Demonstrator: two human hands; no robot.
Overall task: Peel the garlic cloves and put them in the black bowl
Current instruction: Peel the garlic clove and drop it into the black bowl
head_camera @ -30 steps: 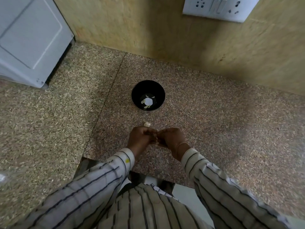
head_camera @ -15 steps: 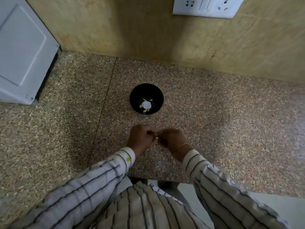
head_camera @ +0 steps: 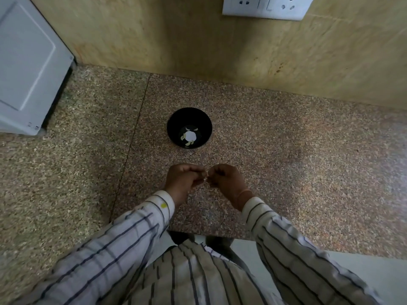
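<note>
Your left hand (head_camera: 182,183) and your right hand (head_camera: 228,181) meet low over the speckled granite countertop (head_camera: 297,164), knuckles up and fingertips turned toward each other. The fingers of both hands are curled in tight. Between them you pinch a small pale garlic clove (head_camera: 206,176), and only a sliver of it shows in the narrow gap where the two hands come together. Your left thumb and forefinger close on it from one side and your right fingertips grip it from the other. The clove is too small here to tell whether it has skin on it. Neither hand touches anything else that you can see.

The black bowl (head_camera: 174,125) stands upright on the countertop beyond your hands, toward the wall (head_camera: 154,40), near them but clearly apart. At its bottom lie pale pieces (head_camera: 184,137), yellowish slivers around a white patch. You cannot tell whether that patch is garlic or glare.

Your striped sleeves (head_camera: 123,234) reach in from the near edge, and a thin bangle (head_camera: 244,192) sits at your right wrist. A white appliance (head_camera: 26,62) stands at the far left of the countertop. A switch and socket plate (head_camera: 264,7) is fixed high on the wall.
</note>
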